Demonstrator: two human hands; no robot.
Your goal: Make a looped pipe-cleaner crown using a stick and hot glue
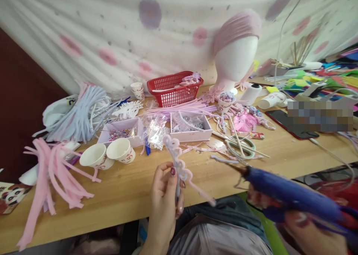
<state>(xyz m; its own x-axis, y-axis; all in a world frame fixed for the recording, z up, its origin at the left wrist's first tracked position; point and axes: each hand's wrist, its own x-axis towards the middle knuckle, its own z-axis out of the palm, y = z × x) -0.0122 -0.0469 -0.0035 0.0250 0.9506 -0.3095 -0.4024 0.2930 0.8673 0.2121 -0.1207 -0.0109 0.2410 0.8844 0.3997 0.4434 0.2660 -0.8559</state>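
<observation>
My left hand [165, 201], near the table's front edge, pinches a pipe-cleaner piece [175, 150] between thumb and fingers. The piece stands upright, with pale lilac stems in the grip and pink scalloped loops along one side. A loose pink end trails down to the right. My right hand [307, 229], blurred, is wrapped around the handle of a blue hot glue gun [291, 191] at the lower right. Its nozzle points left toward the piece, with a gap between them.
Two paper cups [121, 150] and pink pipe cleaners [60, 173] lie left. Behind are white boxes of beads [191, 135], a red basket [175, 94] and a foam head [236, 57]. Scissors [243, 148], sticks and a phone [291, 124] sit right, with a cable [332, 152] near the glue gun.
</observation>
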